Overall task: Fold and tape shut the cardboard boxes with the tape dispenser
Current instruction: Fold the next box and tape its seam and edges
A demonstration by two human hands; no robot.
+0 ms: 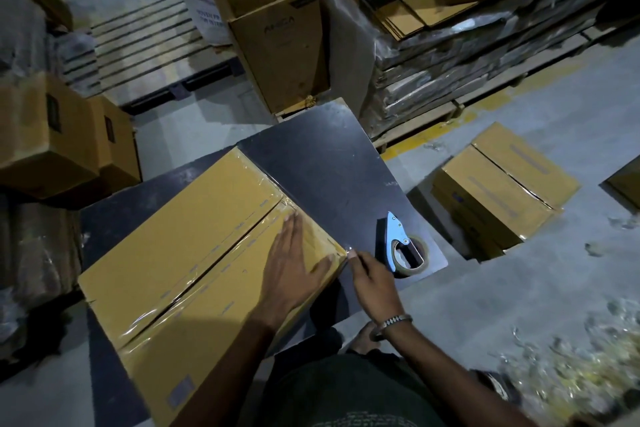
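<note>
A large brown cardboard box (194, 253) lies on the dark table (332, 166), its top flaps folded down and clear tape running along the centre seam. My left hand (294, 267) rests flat, fingers straight, on the box top near its right edge, over the tape. At the box's near right corner, my right hand (374, 284) presses its fingertips on the tape end. The blue tape dispenser (403, 246) with its roll lies by itself on the table, just right of my right hand.
A closed box (502, 191) sits on the floor to the right of the table. Stacked boxes (273, 24) stand behind the table, more boxes (59, 139) at left, a wooden pallet (149, 45) beyond, and a wrapped pallet of flat cartons (467, 55) at back right.
</note>
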